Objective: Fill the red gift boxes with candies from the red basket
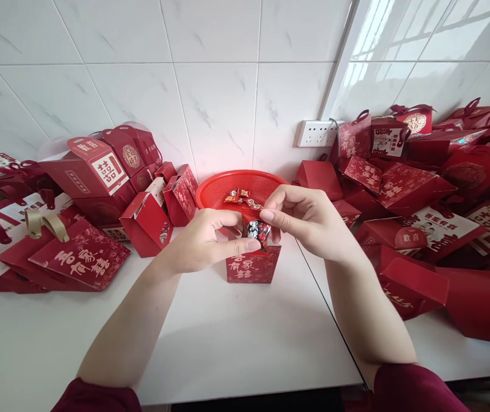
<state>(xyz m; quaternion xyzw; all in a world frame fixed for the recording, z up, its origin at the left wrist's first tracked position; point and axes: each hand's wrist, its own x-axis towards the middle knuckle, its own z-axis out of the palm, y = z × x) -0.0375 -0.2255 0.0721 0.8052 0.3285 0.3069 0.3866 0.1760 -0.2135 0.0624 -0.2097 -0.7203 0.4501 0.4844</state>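
The grip of the left hand (204, 243) pinches a small packet (257, 233) between thumb and index finger, while the right hand (309, 214) has thumb and fingertip pressed together at its upper edge. In the head view, the packet is in front of a red basket (205, 191) and at the top of an upright red box (251, 273) on the desk (249, 332). The step in hand looks like handling the packet over the box; the next move seems to call for a light, steady hold from both sides (the box's opening is hidden by the fingers). The packet's dark face reads 黑糖, and the box shows 吾家有囍, as does a gift box (84, 257) at left. A white label (110, 173) farther back bears 囍; 歡喜 marks a carton (410, 237) at right.
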